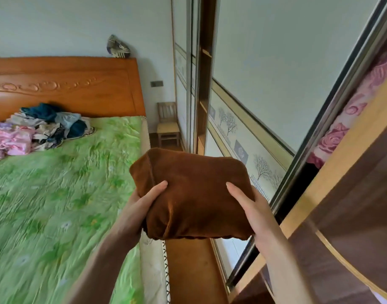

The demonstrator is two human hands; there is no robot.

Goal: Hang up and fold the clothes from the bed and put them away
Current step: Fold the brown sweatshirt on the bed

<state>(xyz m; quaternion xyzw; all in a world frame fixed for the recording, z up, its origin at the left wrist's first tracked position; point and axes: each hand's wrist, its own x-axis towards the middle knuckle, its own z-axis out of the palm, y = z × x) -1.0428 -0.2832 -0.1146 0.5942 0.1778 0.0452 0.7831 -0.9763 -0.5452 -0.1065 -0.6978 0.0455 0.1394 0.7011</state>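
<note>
I hold the folded brown garment [192,191] up, left hand [142,207] and right hand [251,207] gripping its sides, beside wardrobe [276,88].

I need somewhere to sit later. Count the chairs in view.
1. A small wooden chair stands in the far corner, between the bed and the wardrobe doors. Others may be hidden outside the view.

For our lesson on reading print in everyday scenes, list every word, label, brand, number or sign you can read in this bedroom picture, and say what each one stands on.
None: no readable text anywhere in this view.
Folded brown garment, held in both hands: plain, no label showing.
Wardrobe door band: only tree pictures, no words.
Patterned item on the headboard: markings too blurred to read.
</note>
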